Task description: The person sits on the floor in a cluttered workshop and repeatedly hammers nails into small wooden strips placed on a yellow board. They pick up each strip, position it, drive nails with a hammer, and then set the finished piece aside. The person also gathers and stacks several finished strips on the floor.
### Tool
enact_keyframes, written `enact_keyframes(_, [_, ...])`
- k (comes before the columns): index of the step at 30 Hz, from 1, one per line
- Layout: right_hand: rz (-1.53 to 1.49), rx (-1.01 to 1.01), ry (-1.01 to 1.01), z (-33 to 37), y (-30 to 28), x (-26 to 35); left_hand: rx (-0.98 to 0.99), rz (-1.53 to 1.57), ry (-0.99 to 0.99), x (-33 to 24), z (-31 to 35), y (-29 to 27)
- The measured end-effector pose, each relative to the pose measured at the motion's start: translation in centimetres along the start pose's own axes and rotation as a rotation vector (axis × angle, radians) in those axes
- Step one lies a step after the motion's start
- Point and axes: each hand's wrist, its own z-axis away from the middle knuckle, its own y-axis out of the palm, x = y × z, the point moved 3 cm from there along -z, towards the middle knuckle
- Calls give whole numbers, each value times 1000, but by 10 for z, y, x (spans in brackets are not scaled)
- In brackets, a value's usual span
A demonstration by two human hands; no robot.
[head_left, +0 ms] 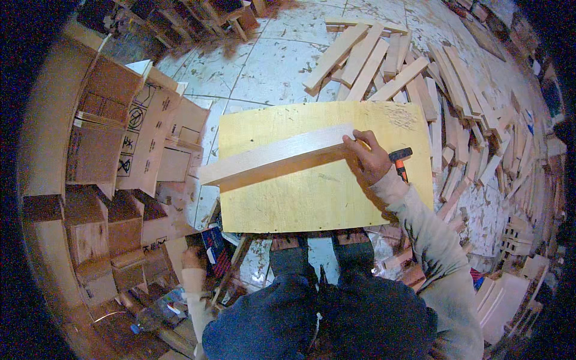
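Fingers of the right hand (370,161) curl, nearly closed, gripping the right end of a pale wooden plank (282,150), which slants across a yellow board (300,207), near a hammer (401,154). The left hand (193,258), blurred, hangs beside a blue package (212,245); I cannot tell its fingers' state.

Two hands: one left hand (193,259) and one right hand (371,157). One hammer (401,155), one yellow board (282,210), one plank (282,150) on it, dozens of loose sticks (465,87) (too overlapped for an exact count).
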Motion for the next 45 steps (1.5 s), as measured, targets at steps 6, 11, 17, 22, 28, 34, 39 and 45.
enact_keyframes(6, [-17, -46, -44, -2, 1, -2, -343, 595, -31, -65, -10, -79])
enact_keyframes(11, [-6, -53, -48, 2, 3, -3, -405, 1309, 116, -196, -67, -118])
enact_keyframes(17, [48, -98, -75, 4, 4, 0, -393, 968, 786, -368, -136, -124])
enact_keyframes(22, [54, -144, -57, 1, -2, 7, -135, 1213, 566, -409, -150, -82])
enact_keyframes(28, [272, -128, 229, 32, -29, 14, -330, 1095, 731, -406, -150, -68])
enact_keyframes(34, [624, -19, 840, 140, -69, 40, -410, 988, 897, -410, -150, -69])
enact_keyframes(39, [453, 86, 1060, 151, -84, 50, -436, 935, 927, -410, -149, -68])
enact_keyframes(45, [-287, 25, 974, 95, -95, 78, -276, 1045, 765, -408, -153, -51])
